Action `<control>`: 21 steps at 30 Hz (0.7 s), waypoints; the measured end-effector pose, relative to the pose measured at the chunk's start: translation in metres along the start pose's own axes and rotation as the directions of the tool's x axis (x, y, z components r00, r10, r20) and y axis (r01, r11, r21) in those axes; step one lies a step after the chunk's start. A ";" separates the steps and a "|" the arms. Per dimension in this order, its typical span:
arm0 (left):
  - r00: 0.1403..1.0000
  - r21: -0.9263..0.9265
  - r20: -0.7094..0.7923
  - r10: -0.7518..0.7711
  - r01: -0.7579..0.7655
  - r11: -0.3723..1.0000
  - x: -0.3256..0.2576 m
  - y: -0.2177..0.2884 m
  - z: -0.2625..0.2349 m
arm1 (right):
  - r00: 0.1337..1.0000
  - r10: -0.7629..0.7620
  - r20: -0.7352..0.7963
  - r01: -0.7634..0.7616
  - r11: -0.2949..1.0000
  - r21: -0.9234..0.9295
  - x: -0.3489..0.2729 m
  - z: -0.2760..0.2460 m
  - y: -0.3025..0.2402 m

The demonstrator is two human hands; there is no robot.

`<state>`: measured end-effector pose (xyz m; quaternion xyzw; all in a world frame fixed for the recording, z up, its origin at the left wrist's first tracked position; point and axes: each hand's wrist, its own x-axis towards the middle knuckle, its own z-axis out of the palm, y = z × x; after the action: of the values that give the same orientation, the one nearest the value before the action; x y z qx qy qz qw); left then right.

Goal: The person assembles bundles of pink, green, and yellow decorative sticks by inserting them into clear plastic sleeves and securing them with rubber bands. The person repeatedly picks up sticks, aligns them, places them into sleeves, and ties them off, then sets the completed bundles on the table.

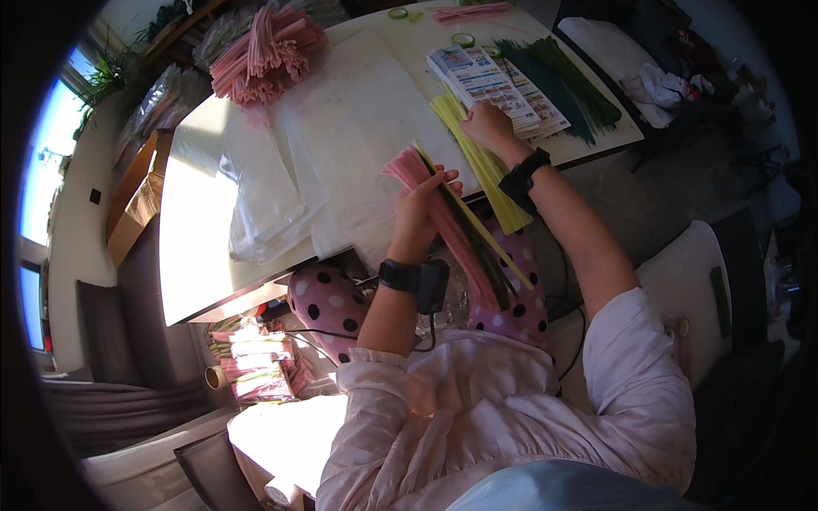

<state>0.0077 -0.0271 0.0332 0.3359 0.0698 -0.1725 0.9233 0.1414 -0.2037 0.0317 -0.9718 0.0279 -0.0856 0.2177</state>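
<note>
Left hand (423, 204) curled shut, raised; right hand (487, 125) reaches forward, fingers down.

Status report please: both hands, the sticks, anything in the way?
Left hand grips mixed stick bundle, pink, green, yellow. Right hand on yellow-green stick pile beside printed cards. Nothing between the hands.

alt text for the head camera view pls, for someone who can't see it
Seen from above, a seated person's left hand grips a bundle of pink, green and yellow sticks while the right hand rests on a pile of yellow-green sticks on a white table. Printed cards and dark green sticks lie beyond.
</note>
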 end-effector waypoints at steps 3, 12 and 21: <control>1.000 -0.015 0.017 -0.020 0.021 1.000 0.006 -0.002 0.002 | 0.998 -0.030 -0.050 0.033 0.998 0.058 0.002 0.001 0.001; 0.996 0.080 0.085 -0.022 0.016 0.997 0.029 -0.012 0.016 | 0.970 -0.058 0.237 -0.083 0.834 0.546 0.002 -0.054 0.023; 0.984 0.148 0.177 -0.010 -0.017 0.989 0.031 -0.016 0.033 | 0.978 -0.194 0.074 0.075 0.661 0.746 -0.065 -0.117 0.032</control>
<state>0.0312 -0.0677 0.0414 0.3872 -0.0263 -0.2049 0.8985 0.0557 -0.2754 0.1119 -0.8031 -0.0970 -0.0338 0.5870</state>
